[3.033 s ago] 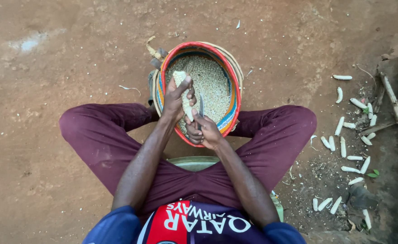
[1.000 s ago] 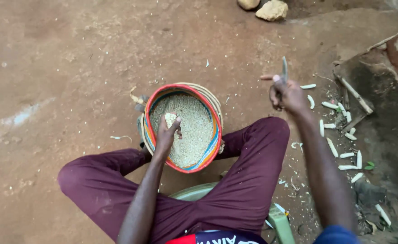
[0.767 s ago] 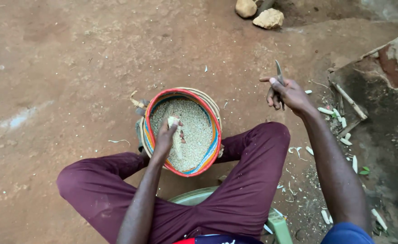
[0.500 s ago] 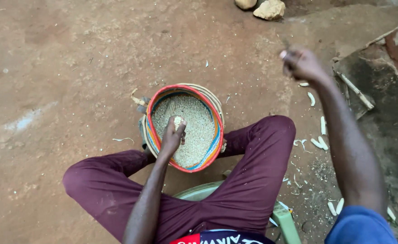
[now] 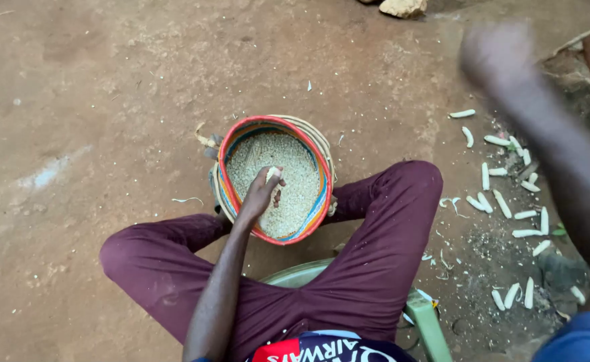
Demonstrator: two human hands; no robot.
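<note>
Raised higher than before, the right hand is a blur; its grip cannot be told. Left hand stays closed on a corn cob over the basket of kernels.

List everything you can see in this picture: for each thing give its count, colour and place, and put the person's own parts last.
basket: one, red-rimmed with coloured bands, on the ground between the knees
kernels: a heap, pale, filling the basket
cobs: many, whitish, bare, strewn on the ground at right
stone: one, tan, top edge
stool: one, green, under the person
ground: brown dirt, all around
legs: two, in maroon trousers, bent either side of the basket
left hand: over the basket, holding a pale piece
right hand: raised at upper right, blurred
</note>
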